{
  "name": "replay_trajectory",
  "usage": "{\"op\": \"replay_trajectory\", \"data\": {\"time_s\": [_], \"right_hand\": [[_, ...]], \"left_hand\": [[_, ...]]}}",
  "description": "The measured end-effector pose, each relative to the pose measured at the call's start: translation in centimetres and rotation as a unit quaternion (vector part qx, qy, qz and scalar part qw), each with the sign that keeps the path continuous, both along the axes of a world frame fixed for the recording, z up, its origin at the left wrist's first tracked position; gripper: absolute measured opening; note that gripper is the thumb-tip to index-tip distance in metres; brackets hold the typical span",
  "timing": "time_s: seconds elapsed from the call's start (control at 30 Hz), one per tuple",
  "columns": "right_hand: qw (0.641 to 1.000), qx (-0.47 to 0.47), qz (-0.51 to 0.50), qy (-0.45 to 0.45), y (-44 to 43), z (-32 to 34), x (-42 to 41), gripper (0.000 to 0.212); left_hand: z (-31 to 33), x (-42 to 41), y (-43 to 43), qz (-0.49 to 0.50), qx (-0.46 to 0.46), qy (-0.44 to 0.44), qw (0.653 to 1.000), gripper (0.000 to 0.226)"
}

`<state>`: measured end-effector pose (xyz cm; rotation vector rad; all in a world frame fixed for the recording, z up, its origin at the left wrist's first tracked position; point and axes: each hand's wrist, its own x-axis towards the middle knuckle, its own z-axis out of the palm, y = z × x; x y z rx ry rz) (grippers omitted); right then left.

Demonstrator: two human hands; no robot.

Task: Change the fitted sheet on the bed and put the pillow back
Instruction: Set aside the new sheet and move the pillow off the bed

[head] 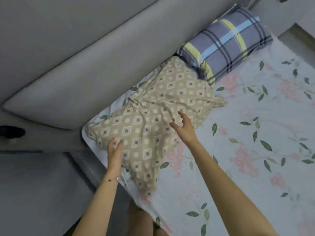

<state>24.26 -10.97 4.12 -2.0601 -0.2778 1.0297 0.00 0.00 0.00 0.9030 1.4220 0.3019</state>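
A beige pillow [153, 116] with a diamond pattern lies at the head of the bed, close to the near corner. Under it spreads the floral fitted sheet [247, 142], white with pink flowers and green leaves. My left hand [115, 150] reaches over the pillow's near edge with straight fingers, at or just above the cloth. My right hand [185, 126] hovers over the pillow's middle, fingers spread and loosely bent, holding nothing. A second pillow [228, 46] in blue-grey plaid with yellow stripes lies further along the headboard.
The grey padded headboard [81, 68] runs along the left behind both pillows. The bed's grey frame edge [81, 160] and the floor lie at lower left. My legs show at the bottom by the mattress corner.
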Motion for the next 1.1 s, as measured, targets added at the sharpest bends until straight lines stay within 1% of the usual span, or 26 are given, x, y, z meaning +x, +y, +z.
{"op": "replay_trajectory", "data": {"time_s": [0.07, 0.13, 0.2, 0.27, 0.3, 0.37, 0.47, 0.5, 0.57, 0.63, 0.7, 0.77, 0.83, 0.9, 1.03, 1.1], "right_hand": [[1.000, 0.010, -0.008, -0.021, 2.2, -3.0, 2.6, 0.065], [0.999, 0.005, -0.024, -0.030, 4.2, -6.6, 5.0, 0.070], [0.998, -0.021, -0.015, -0.060, 5.8, -10.3, 7.7, 0.079], [0.990, -0.074, 0.032, -0.119, 7.0, -13.9, 10.3, 0.086], [0.979, -0.110, 0.061, -0.160, 7.5, -15.3, 11.4, 0.089], [0.955, -0.166, 0.093, -0.226, 8.7, -17.0, 13.2, 0.095], [0.938, -0.192, 0.071, -0.279, 9.9, -18.7, 16.0, 0.103], [0.935, -0.202, 0.067, -0.282, 10.1, -19.1, 16.9, 0.106], [0.934, -0.236, 0.076, -0.259, 10.3, -19.9, 18.6, 0.109], [0.923, -0.273, 0.097, -0.254, 10.5, -20.2, 19.1, 0.103], [0.911, -0.279, 0.101, -0.288, 10.7, -20.0, 18.2, 0.082], [0.910, -0.250, 0.080, -0.320, 10.8, -18.7, 16.8, 0.061], [0.930, -0.216, 0.047, -0.295, 10.3, -16.9, 15.4, 0.048], [0.950, -0.179, 0.011, -0.255, 9.5, -14.6, 13.9, 0.040], [0.972, -0.133, -0.036, -0.192, 7.1, -8.8, 10.4, 0.031], [0.978, -0.108, -0.079, -0.161, 5.3, -5.3, 8.3, 0.029]], "left_hand": [[-4.0, 1.4, 0.8, 0.069, -0.013, 0.031, 0.997, 0.076], [-7.9, 2.0, 1.7, 0.107, -0.027, 0.072, 0.991, 0.091], [-11.0, 3.4, 2.4, 0.102, -0.020, 0.122, 0.987, 0.103], [-13.2, 4.7, 2.5, 0.084, 0.015, 0.152, 0.985, 0.113], [-14.0, 5.4, 2.5, 0.079, 0.050, 0.156, 0.983, 0.115], [-14.8, 6.6, 2.7, 0.070, 0.105, 0.161, 0.979, 0.111], [-14.8, 8.3, 3.2, 0.069, 0.161, 0.177, 0.968, 0.096], [-14.8, 8.7, 3.6, 0.068, 0.171, 0.187, 0.965, 0.092], [-14.7, 9.3, 4.2, 0.059, 0.183, 0.196, 0.962, 0.087], [-14.6, 9.6, 5.0, 0.058, 0.185, 0.189, 0.963, 0.084], [-13.6, 10.1, 5.6, 0.073, 0.197, 0.143, 0.967, 0.077], [-12.4, 10.4, 6.1, 0.083, 0.211, 0.104, 0.968, 0.067], [-10.7, 10.7, 6.5, 0.075, 0.215, 0.089, 0.970, 0.062], [-8.8, 10.8, 6.7, 0.048, 0.225, 0.091, 0.969, 0.057], [-4.1, 10.9, 6.1, -0.013, 0.241, 0.086, 0.967, 0.031], [-1.2, 10.8, 5.5, -0.037, 0.248, 0.075, 0.965, 0.024]]}}
